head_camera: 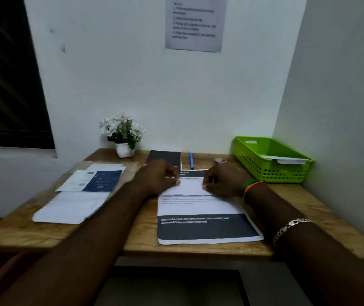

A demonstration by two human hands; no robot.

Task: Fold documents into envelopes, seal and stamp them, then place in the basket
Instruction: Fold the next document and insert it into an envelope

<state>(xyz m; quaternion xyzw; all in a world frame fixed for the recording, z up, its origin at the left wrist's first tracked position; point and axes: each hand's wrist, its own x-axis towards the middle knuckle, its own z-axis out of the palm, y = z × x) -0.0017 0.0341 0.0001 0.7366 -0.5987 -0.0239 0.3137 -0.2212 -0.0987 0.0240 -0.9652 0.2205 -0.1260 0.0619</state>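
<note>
A wooden worktop (297,202) fills the lower frame. At centre lies a printed document (200,219), its long axis running away from the viewer, its far part folded toward the viewer. The left hand (156,177) and right hand (223,180) flank the fold, curled fingers pinching the folded edge (equally near). A green basket (271,171) sits right; envelopes (73,206) lie left.

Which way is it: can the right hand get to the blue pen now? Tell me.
Probably yes: the blue pen lies in the open just beyond the right hand, nothing between, though that hand would first have to release the document.
</note>
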